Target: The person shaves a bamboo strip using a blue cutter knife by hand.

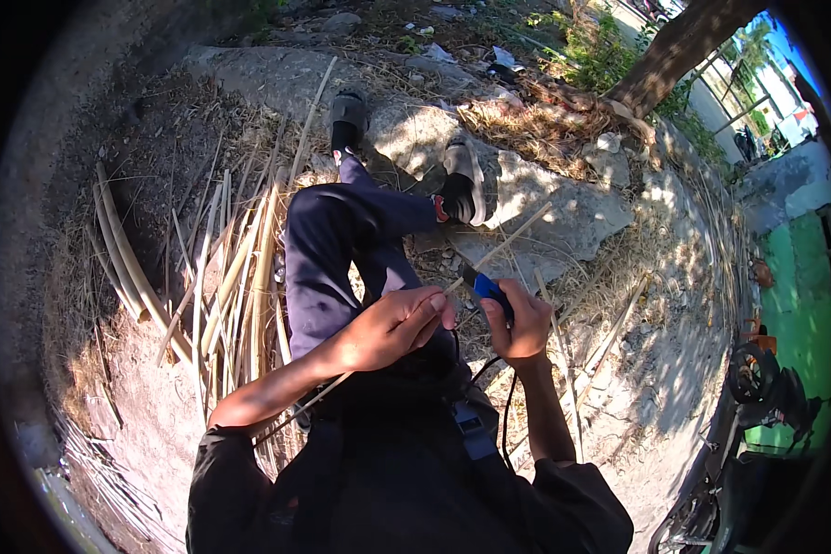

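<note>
My left hand (392,331) is closed round a thin pale strip of split cane or bamboo (515,235). The strip slants from beneath my left forearm, through the fingers, up to the right over the rock. My right hand (526,325) grips a knife with a blue handle (491,291), its fingers wrapped round it. The knife's dark front end lies at the strip, just beyond my left fingertips; I cannot tell whether the edge touches it. Both hands are close together above my lap.
Long pale canes (249,268) lie in a loose pile left of my legs, with thicker curved pieces (125,245) beyond. A big flat rock (554,217) lies under my shoes. A tree trunk (688,55) leans at far right. A parked motorbike (757,379) stands beside a green wall (794,286).
</note>
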Tool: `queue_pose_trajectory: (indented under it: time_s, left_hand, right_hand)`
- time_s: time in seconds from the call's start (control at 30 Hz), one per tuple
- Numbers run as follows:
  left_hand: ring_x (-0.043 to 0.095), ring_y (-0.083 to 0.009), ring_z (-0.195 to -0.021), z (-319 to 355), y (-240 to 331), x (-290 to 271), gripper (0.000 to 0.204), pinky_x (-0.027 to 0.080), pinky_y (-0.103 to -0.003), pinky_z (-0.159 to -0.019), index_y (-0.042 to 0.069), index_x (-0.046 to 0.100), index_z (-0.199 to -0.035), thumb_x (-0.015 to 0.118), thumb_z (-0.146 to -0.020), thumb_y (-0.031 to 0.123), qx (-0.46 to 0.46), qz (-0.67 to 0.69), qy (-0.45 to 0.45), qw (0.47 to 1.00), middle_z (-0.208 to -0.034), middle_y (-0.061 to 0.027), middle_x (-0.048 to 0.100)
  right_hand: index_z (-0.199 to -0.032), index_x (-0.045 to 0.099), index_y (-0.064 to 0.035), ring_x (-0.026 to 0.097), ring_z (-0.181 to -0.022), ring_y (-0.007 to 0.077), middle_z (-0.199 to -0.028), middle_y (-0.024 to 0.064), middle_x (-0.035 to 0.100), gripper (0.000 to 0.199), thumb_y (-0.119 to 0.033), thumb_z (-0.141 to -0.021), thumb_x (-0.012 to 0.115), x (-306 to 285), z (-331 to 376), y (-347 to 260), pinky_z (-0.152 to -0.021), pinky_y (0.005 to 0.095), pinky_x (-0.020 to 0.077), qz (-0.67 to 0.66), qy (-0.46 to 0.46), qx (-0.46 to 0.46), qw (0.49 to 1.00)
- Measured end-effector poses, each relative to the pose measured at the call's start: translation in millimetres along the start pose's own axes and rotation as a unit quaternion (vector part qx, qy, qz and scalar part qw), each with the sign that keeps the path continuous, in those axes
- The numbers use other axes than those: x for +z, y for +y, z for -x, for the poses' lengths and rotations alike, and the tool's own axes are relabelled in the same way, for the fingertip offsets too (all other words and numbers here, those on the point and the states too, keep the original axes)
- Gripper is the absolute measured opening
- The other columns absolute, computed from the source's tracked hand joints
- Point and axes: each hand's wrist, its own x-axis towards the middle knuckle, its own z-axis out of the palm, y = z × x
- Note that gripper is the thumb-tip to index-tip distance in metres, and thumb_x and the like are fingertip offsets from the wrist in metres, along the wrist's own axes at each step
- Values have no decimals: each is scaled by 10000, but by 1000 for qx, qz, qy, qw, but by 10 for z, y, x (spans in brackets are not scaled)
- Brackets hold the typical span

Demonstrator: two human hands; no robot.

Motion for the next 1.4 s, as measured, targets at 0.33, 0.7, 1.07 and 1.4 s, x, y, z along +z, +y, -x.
queue_pose_trajectory:
  time_s: [0.33,0.7,1.07,1.4]
  left_hand:
    - [399,-57,-552,-147,94,-229,345,333,-276,-536,59,546,-951,387,-1196,244,20,-55,46,997,-609,30,428]
    - [435,-96,-562,-299,-59,-373,320,380,-310,-558,34,575,-968,430,-1187,218,24,-107,110,988,-627,-7,456]
    - [355,-37,-509,-394,0,-366,393,290,-230,-470,81,533,-978,345,-1210,337,-59,185,5,981,-637,68,411]
    - [363,-44,-505,-530,-78,-440,357,299,-233,-474,87,530,-988,341,-1208,295,-117,160,-20,980,-637,51,409]
  right_hand:
    - [-1013,713,-23,723,-621,345,-748,163,716,216,-237,-1004,732,107,-424,55,-558,403,529,44,29,-4,999]
    - [-1050,657,-22,586,-557,326,-713,137,610,172,-193,-1043,649,-10,-641,204,-561,408,444,-44,0,55,998]
    - [-1169,711,-36,753,-710,357,-924,160,771,253,-224,-1000,724,121,-727,179,-605,396,572,7,-1,-11,1000]
    - [-1094,691,0,501,-553,153,-676,27,571,284,-278,-1071,637,-284,-797,1371,-556,319,385,-53,173,273,945]
